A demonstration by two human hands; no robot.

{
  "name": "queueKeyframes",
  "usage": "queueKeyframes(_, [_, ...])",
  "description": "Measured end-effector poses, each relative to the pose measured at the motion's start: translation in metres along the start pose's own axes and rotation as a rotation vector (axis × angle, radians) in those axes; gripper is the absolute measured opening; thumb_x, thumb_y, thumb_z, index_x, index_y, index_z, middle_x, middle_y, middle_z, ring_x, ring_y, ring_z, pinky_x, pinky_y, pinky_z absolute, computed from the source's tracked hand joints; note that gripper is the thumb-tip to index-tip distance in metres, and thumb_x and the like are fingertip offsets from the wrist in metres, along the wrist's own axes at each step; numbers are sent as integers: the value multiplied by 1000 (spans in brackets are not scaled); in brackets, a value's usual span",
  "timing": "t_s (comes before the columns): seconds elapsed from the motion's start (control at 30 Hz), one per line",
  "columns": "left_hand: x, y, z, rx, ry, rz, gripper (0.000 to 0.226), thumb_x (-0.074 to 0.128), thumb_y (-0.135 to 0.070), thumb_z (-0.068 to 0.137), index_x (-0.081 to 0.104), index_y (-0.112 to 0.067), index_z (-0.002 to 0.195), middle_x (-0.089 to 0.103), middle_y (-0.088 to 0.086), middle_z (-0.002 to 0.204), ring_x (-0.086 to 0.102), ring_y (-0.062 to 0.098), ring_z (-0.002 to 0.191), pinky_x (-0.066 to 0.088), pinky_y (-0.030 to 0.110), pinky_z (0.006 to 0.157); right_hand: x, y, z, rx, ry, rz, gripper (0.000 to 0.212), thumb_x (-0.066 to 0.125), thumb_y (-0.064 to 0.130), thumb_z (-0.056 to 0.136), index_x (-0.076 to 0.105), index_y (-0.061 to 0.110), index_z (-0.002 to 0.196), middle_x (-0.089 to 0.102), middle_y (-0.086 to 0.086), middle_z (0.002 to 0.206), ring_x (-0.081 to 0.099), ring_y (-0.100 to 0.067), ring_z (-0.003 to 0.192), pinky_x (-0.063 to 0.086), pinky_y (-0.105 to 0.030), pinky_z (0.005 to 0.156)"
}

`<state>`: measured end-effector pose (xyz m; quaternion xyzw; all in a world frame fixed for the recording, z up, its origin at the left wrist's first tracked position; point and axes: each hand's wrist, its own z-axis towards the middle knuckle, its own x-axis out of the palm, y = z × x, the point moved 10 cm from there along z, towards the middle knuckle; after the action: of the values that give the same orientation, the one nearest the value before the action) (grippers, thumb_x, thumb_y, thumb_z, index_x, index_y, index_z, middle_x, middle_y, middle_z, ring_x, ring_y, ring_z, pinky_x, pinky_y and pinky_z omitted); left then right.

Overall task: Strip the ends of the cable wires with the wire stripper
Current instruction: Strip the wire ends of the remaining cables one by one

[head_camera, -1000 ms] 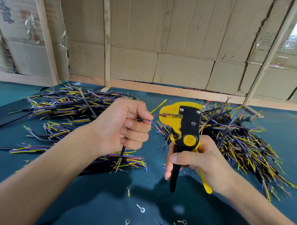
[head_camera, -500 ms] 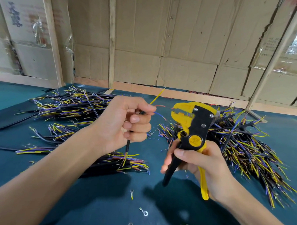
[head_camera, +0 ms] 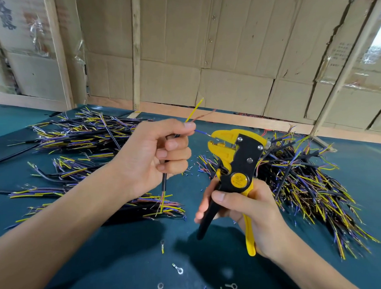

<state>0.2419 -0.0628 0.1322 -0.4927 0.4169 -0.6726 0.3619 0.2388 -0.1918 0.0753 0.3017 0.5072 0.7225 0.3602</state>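
While the left hand (head_camera: 149,158) is gripping a black cable (head_camera: 164,181), the right hand (head_camera: 248,209) is holding the wire stripper (head_camera: 233,171) beside it.

Seen from the head camera, the left fingers (head_camera: 174,154) are curling tight round the cable above the teal surface (head_camera: 116,266), with its yellow wire (head_camera: 193,110) and a reddish one sticking up past the thumb and its blue wire (head_camera: 201,132) reaching toward the stripper's yellow head, whose jaws are standing slightly apart; whether the blue tip is touching them is hard to tell. The right fingers are wrapping the stripper's handles, which are spreading apart below the palm. Piles of cut cables are lying on the surface at left (head_camera: 83,137) and right (head_camera: 305,179), and small ring terminals (head_camera: 178,269) are lying near the front edge.
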Motion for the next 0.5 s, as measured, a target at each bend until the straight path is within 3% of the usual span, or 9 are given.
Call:
queueKeyframes(0.27, [4, 5, 0, 14, -18, 64, 36, 62, -23, 80, 40, -21, 52, 19, -7, 48, 14, 7, 43, 11, 22, 41, 2, 0, 0, -6, 11, 46, 19, 68, 20, 84, 69, 2, 90, 69, -21, 82, 70, -41, 76, 50, -71, 80])
queueKeyframes(0.4, [5, 6, -1, 40, -35, 21, 36, 63, -23, 81, 38, -19, 56, 19, -6, 49, 15, 8, 42, 12, 23, 41, 1, 0, -1, -15, 1, 54, 21, 69, 20, 83, 67, 0, 89, 69, -21, 82, 70, -41, 76, 41, -81, 80])
queueKeyframes(0.5, [7, 11, -1, 56, -64, -41, 33, 64, -22, 82, 40, -19, 59, 20, -5, 51, 16, 8, 43, 15, 21, 40, -1, 0, 0, -17, -16, 73, 20, 70, 19, 81, 69, 0, 89, 68, -24, 81, 69, -43, 75, 42, -83, 80])
